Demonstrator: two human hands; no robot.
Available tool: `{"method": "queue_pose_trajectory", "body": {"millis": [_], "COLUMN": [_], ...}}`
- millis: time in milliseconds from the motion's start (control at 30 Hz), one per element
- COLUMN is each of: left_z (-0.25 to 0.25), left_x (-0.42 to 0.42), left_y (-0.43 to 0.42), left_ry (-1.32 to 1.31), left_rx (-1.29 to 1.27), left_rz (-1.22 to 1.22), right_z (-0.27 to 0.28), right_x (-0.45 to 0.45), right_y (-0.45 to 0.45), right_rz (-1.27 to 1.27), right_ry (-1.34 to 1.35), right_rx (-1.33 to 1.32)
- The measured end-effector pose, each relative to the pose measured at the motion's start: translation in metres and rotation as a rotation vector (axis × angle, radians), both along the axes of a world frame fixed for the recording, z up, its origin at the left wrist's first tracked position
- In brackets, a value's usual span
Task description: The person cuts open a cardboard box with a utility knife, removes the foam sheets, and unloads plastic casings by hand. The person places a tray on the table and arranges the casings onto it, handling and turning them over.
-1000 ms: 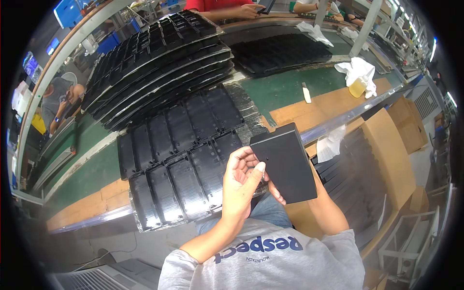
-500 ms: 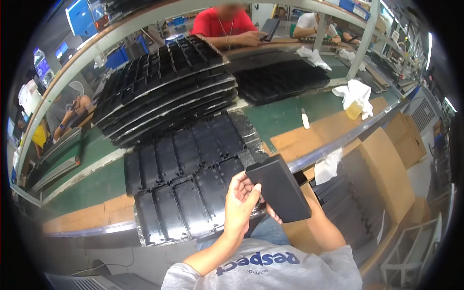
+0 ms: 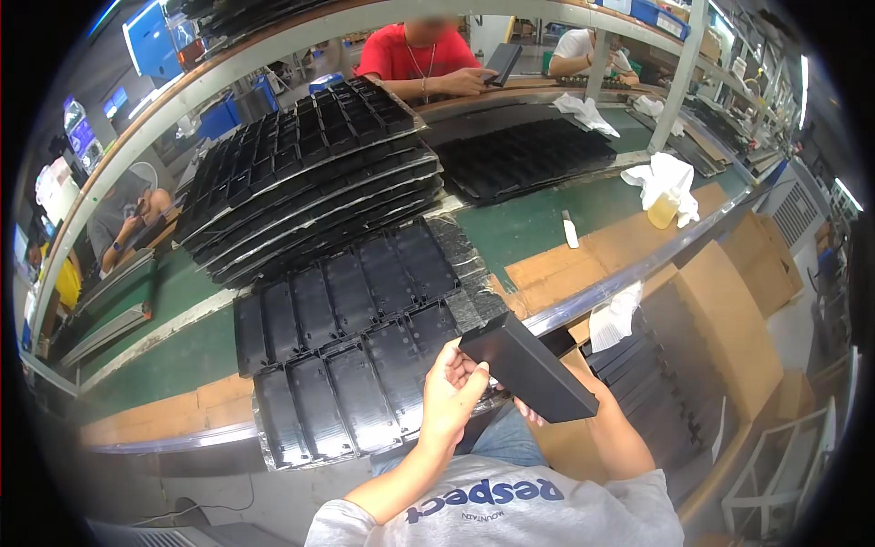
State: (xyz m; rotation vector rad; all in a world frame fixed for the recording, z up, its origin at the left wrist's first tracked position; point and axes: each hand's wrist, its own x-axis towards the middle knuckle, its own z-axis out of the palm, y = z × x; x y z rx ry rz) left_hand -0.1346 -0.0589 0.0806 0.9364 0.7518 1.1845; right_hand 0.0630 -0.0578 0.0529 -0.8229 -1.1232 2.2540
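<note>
A flat black rectangular part (image 3: 529,372) is held tilted in front of my chest. My left hand (image 3: 453,387) grips its left edge, thumb in front and fingers curled. Behind the part, my right hand (image 3: 530,412) supports it from the far side; only some fingertips show below its lower edge. Just left of my hands lies a black tray (image 3: 342,383) with two rows of long compartments, its near end over the bench edge.
Stacked black trays (image 3: 310,173) stand behind the near tray. Another dark tray (image 3: 524,150) lies farther back. A white cloth (image 3: 663,182) and yellow block (image 3: 663,210) sit at right, above an open carton (image 3: 729,319) of black parts. Co-workers (image 3: 419,59) sit across.
The black part has tilted in my hands, showing more of its side edge, and sits lower in view. My head view has shifted, bringing more of the co-worker in red into sight.
</note>
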Motion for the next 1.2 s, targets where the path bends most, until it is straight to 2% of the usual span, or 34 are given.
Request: {"method": "queue_pose_trajectory", "body": {"millis": [400, 700, 833, 1200], "left_z": [-0.011, -0.014, -0.017, -0.022], "left_x": [0.003, 0.004, 0.003, 0.003], "left_y": [0.002, 0.004, 0.004, 0.006], "left_ry": [0.028, 0.052, 0.057, -0.021], "left_rx": [0.018, 0.01, 0.008, -0.065], "left_rz": [-0.018, -0.019, -0.024, -0.042], "right_z": [0.001, -0.001, 0.003, -0.005], "right_x": [-0.001, -0.001, -0.004, -0.002], "right_y": [-0.006, -0.006, -0.008, -0.01], "right_rz": [-0.064, -0.107, -0.109, -0.187], "right_ry": [-0.09, -0.058, -0.107, -0.176], "right_rx": [0.014, -0.038, 0.068, 0.028]}}
